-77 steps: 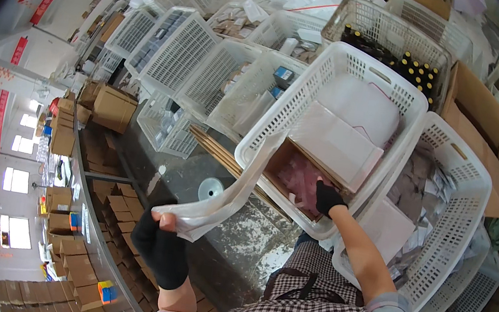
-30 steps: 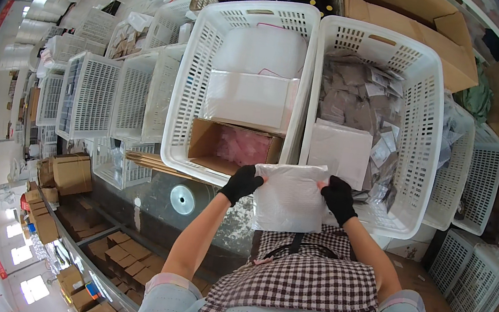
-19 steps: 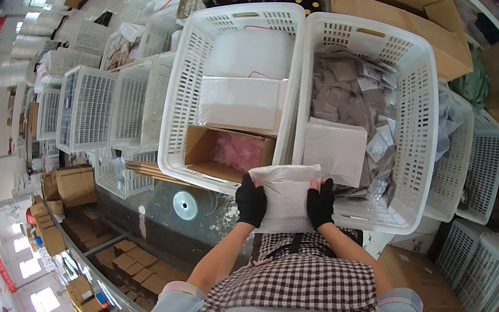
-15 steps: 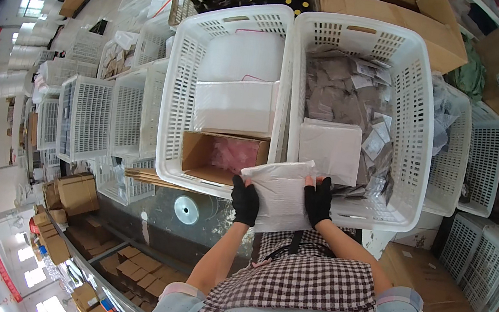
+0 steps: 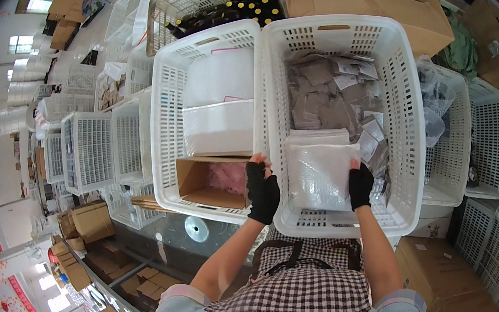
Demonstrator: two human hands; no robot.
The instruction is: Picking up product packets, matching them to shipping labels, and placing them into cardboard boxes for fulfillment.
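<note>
In the right white basket (image 5: 410, 180), a white bubble-wrap mailer (image 5: 320, 178) lies over other flat white packages (image 5: 319, 137). My right hand (image 5: 360, 185), in a black fingerless glove, grips the mailer's right edge. My left hand (image 5: 263, 192), gloved alike, is off the mailer, over the adjoining basket rims, its fingers slightly apart and apparently holding nothing. Beside it, an open cardboard box (image 5: 191, 179) in the left white basket (image 5: 162, 117) holds pink translucent pieces (image 5: 227, 177). Grey flat packets (image 5: 323, 96) with pale labels fill the right basket's far part.
White flat packs (image 5: 218, 127) lie in the left basket. Behind it, a crate (image 5: 158, 10) holds dark bottles (image 5: 256, 2) with yellow caps. A large open carton (image 5: 374, 10) stands at the back. More white baskets (image 5: 448, 140) flank the right. A shiny disc (image 5: 196, 229) lies below left.
The mailer has gone from between both hands into the right basket, on the white packages. My left hand has let go; my right hand has moved forward and right with it. The view has shifted.
</note>
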